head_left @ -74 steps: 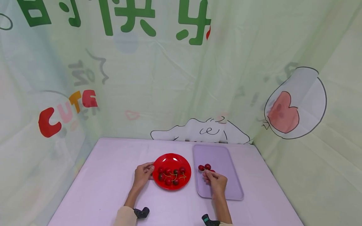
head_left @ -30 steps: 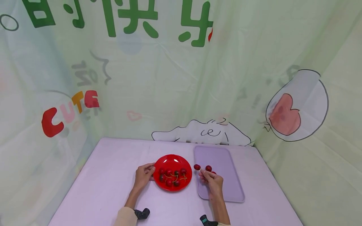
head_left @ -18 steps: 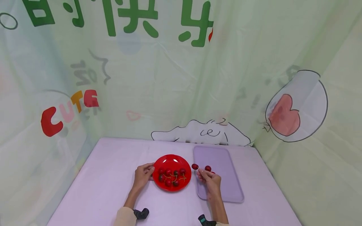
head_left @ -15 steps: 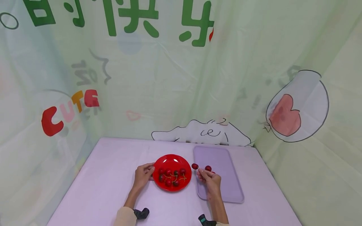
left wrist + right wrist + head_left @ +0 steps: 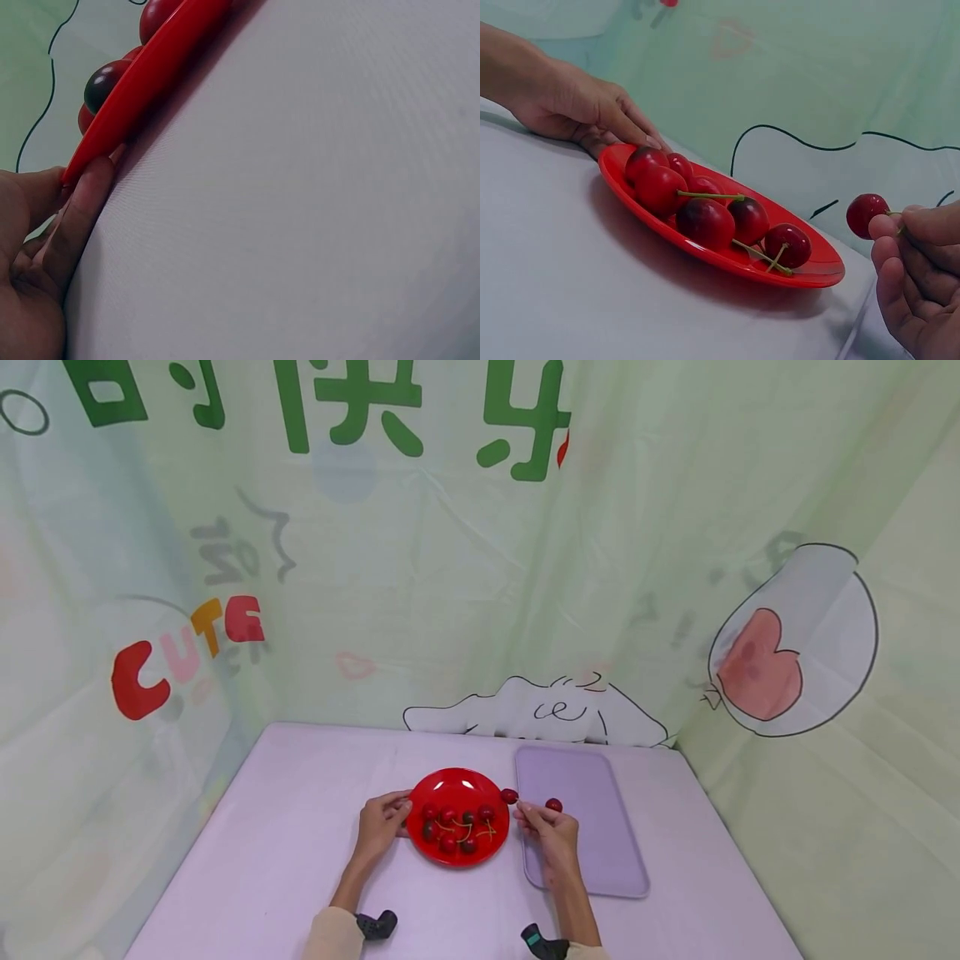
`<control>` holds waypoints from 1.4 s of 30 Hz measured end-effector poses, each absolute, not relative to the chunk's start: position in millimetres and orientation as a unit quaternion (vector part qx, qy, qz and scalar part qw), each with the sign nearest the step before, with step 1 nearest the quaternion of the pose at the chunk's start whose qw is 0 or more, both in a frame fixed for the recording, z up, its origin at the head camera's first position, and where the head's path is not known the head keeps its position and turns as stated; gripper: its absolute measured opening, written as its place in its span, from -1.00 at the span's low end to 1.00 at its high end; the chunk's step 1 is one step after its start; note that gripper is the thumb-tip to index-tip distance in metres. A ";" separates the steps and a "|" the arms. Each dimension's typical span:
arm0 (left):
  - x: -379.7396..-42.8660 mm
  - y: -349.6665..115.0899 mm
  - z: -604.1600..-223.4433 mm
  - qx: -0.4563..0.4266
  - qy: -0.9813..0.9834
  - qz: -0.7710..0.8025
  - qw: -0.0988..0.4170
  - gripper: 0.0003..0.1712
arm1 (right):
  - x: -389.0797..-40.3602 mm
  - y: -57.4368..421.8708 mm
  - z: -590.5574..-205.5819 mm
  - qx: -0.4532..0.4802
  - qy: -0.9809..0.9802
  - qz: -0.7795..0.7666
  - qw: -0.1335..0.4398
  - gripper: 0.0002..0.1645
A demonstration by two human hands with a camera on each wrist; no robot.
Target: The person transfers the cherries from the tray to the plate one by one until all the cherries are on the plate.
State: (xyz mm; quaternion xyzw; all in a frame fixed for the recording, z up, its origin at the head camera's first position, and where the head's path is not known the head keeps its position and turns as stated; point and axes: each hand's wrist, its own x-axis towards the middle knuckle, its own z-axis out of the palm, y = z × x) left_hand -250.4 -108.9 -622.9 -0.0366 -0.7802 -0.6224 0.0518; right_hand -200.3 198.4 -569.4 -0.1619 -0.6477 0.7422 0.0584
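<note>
Right hand [image 5: 553, 839] with cherry [image 5: 867, 216] near red plate [image 5: 453, 789]

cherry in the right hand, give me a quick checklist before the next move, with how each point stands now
1. Held cherry secure: ok, the right hand pinches it by the stem.
2. Plate steadied: ok, the left hand grips its rim.
3. Held cherry fully over the plate: not ok, it is only at the right edge.
4. Free space on the plate: ok, the far part is bare.
5. Plate's base flat on the table: cannot tell, the underside is mostly hidden.
6. Tray emptied: not ok, another cherry shows there.
</note>
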 end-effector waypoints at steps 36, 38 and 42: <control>-251.4 -108.8 -622.3 -0.040 -0.775 -0.628 0.052 -0.66 | -203.7 169.8 -566.9 -0.131 -0.658 0.741 0.034 -0.56; -252.9 -109.3 -624.0 -0.039 -0.774 -0.630 0.050 -0.66 | -204.5 168.3 -567.1 -0.133 -0.659 0.739 0.031 -0.56; -254.0 -110.0 -625.8 -0.034 -0.774 -0.631 0.047 -0.66 | -205.1 165.9 -569.3 -0.134 -0.663 0.736 0.028 -0.57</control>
